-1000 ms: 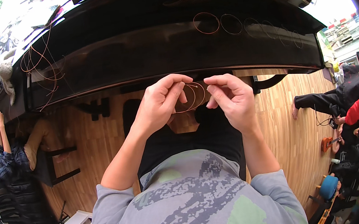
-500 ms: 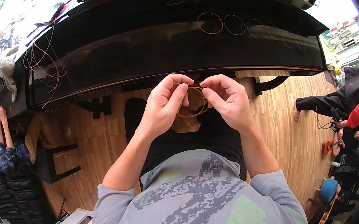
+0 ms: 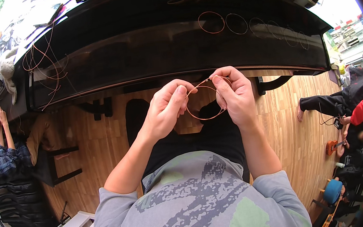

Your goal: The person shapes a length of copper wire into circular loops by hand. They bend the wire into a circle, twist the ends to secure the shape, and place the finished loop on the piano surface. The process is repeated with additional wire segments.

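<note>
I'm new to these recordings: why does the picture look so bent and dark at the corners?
Head view: a fisheye lens bows the black piano and blackens the rim; daylight washes out both top corners; the left hand, right hand and copper wire loop stay sharp in the centre.

**Copper wire loop held between two hands**

A thin copper wire loop (image 3: 203, 104) is pinched between the left hand (image 3: 165, 108) and the right hand (image 3: 233, 91) above a wooden floor (image 3: 98, 137). Finished wire rings (image 3: 211, 22) are laid along a black piano (image 3: 159, 39); loose wire (image 3: 41, 62) is piled at its left end.
</note>
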`<state>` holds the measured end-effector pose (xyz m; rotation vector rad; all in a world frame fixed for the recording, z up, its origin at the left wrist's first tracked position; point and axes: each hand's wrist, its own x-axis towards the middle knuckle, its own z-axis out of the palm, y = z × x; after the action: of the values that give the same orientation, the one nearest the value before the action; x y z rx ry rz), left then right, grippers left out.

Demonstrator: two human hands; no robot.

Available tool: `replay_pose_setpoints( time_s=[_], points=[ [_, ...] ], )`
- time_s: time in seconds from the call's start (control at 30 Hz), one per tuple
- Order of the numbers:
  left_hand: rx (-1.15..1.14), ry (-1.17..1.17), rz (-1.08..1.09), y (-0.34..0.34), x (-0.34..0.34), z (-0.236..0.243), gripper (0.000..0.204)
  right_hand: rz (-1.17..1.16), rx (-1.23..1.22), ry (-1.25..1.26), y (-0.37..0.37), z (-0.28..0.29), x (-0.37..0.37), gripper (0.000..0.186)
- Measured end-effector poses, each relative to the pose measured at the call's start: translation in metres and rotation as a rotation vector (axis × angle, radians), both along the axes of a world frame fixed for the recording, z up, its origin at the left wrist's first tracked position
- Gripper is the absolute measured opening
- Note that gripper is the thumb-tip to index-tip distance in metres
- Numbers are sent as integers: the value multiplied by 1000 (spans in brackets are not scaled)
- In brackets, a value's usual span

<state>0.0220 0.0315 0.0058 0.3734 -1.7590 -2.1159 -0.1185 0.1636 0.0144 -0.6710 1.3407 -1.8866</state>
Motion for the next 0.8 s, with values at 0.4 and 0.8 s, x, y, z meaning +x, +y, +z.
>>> replay_pose_setpoints(
  time_s=[0.4,0.8],
  points=[
    [-675,-273,186,2,-3,2,12,-351,-139,323,-2,-10,-3,10],
    [-522,-257,264,-18,10,-20,20,-87,-471,-253,40,-2,-45,26]
  ],
)
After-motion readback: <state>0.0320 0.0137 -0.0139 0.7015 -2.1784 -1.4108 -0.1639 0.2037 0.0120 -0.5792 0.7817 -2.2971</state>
